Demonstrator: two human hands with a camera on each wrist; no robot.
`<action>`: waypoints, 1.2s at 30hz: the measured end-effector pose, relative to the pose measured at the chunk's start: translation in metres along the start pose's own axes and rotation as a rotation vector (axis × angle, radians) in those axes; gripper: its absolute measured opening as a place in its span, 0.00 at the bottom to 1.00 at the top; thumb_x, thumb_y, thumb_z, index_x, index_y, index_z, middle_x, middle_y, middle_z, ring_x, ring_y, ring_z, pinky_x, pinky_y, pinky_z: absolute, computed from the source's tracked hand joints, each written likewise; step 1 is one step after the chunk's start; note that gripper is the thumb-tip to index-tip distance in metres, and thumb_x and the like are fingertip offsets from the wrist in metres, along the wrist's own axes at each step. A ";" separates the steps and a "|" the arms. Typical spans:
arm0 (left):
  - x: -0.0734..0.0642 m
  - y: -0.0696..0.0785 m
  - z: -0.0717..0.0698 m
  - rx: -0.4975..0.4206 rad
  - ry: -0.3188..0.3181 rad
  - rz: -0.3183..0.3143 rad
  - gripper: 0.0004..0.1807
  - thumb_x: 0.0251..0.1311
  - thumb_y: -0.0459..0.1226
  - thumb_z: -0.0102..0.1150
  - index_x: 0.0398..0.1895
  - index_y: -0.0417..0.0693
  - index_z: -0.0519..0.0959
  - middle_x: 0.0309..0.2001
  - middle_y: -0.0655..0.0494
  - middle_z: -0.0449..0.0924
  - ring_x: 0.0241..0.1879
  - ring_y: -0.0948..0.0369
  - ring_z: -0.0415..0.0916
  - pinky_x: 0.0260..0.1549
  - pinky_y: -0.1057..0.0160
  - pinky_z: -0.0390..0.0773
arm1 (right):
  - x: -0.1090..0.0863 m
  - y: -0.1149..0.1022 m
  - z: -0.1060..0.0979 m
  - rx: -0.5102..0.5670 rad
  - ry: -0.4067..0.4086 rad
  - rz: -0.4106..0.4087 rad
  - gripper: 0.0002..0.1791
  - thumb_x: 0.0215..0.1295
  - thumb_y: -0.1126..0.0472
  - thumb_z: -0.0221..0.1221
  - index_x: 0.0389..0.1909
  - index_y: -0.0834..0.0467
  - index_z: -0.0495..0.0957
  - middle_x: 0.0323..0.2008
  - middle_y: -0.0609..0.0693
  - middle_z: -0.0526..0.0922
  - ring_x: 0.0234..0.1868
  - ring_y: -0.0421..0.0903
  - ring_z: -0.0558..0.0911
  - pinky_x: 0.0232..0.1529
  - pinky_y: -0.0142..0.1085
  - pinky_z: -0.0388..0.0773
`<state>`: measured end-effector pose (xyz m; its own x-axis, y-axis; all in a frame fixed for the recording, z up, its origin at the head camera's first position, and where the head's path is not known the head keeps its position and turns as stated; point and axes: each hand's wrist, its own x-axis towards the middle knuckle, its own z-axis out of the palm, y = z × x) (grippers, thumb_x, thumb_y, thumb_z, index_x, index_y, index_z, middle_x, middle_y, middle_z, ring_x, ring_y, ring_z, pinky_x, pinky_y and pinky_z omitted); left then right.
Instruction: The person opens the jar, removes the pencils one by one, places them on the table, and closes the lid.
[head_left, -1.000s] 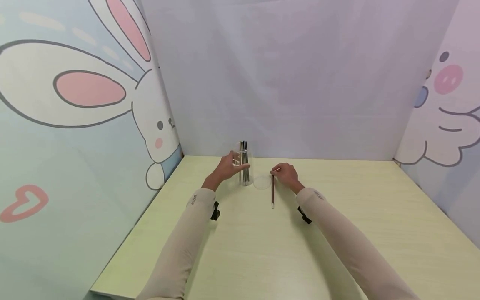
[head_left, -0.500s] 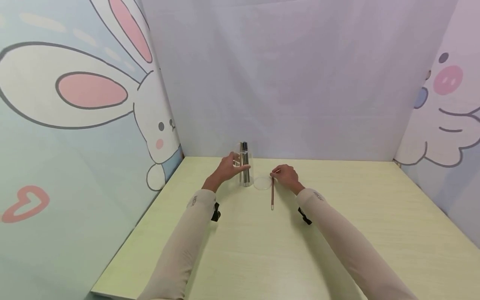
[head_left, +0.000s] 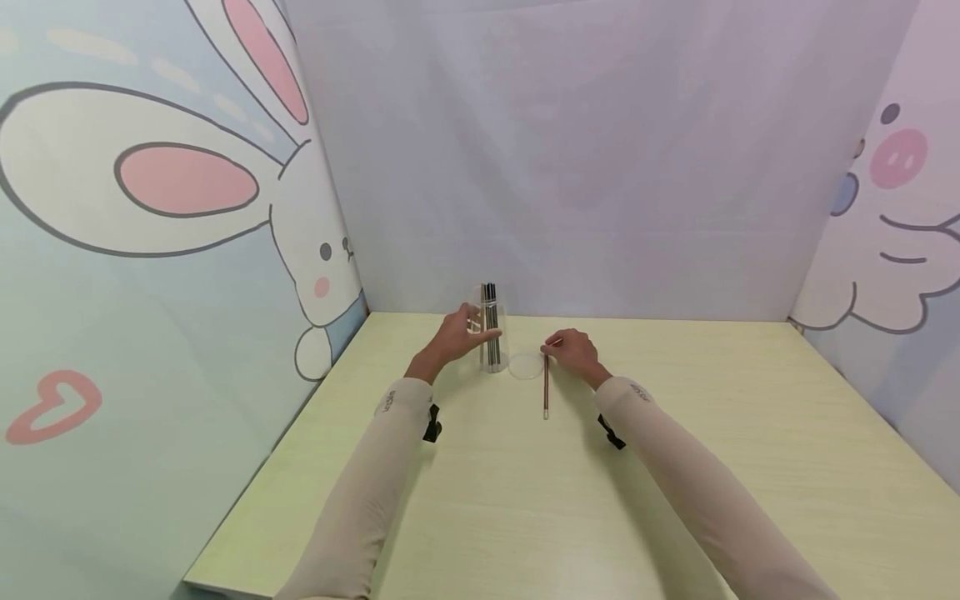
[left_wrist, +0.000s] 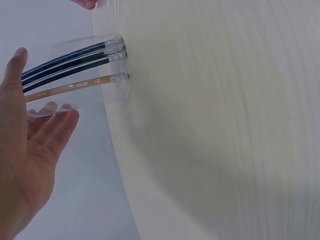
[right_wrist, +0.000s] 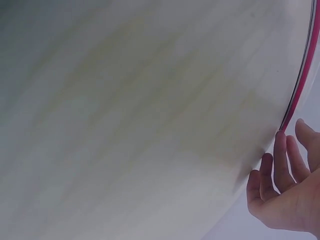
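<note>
Several pencils (left_wrist: 75,60), dark ones and a yellow one, stand in the clear container (head_left: 503,348), which we see upright on the pale table (head_left: 480,517). Our left hand (head_left: 453,336) grips it, thumb across the front. Beside it we see a clear round piece (head_left: 526,366), between the container and the red pencil (head_left: 546,387). Our right hand (head_left: 573,352) touches that pencil's far end, fingers bent; we cannot tell whether they pinch it. Behind hangs a pale grey backdrop (head_left: 600,167).
</note>
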<state>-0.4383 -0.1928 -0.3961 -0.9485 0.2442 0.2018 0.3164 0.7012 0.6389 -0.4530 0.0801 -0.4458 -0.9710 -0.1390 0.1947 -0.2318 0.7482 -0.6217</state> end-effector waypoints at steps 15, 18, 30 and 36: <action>-0.002 0.004 -0.002 0.003 -0.002 0.006 0.40 0.67 0.56 0.67 0.68 0.39 0.64 0.62 0.38 0.76 0.61 0.46 0.76 0.59 0.48 0.78 | 0.021 -0.009 -0.017 -0.049 0.006 -0.096 0.21 0.73 0.53 0.65 0.58 0.63 0.83 0.56 0.60 0.85 0.57 0.60 0.83 0.49 0.51 0.82; -0.003 0.004 -0.001 0.002 -0.004 -0.001 0.41 0.67 0.57 0.67 0.69 0.39 0.64 0.62 0.39 0.76 0.61 0.47 0.76 0.59 0.48 0.78 | 0.023 -0.021 -0.024 -0.069 0.004 -0.116 0.22 0.73 0.53 0.65 0.59 0.63 0.82 0.57 0.60 0.85 0.57 0.59 0.83 0.48 0.51 0.83; -0.002 0.003 -0.005 -0.016 -0.004 -0.010 0.41 0.66 0.58 0.67 0.68 0.40 0.65 0.60 0.42 0.76 0.59 0.48 0.77 0.58 0.48 0.79 | 0.028 -0.073 -0.058 -0.053 0.064 -0.246 0.20 0.75 0.57 0.64 0.60 0.65 0.81 0.56 0.62 0.85 0.58 0.60 0.82 0.57 0.55 0.79; -0.005 0.000 -0.002 -0.032 -0.005 -0.013 0.40 0.65 0.57 0.68 0.67 0.40 0.65 0.60 0.41 0.76 0.58 0.47 0.77 0.57 0.47 0.79 | 0.028 -0.098 -0.064 -0.028 0.092 -0.302 0.18 0.75 0.58 0.63 0.58 0.65 0.82 0.55 0.61 0.86 0.58 0.59 0.82 0.59 0.54 0.78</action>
<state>-0.4341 -0.1953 -0.3956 -0.9523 0.2388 0.1898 0.3036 0.6823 0.6650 -0.4535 0.0445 -0.3305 -0.8486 -0.2999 0.4359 -0.5063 0.6996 -0.5042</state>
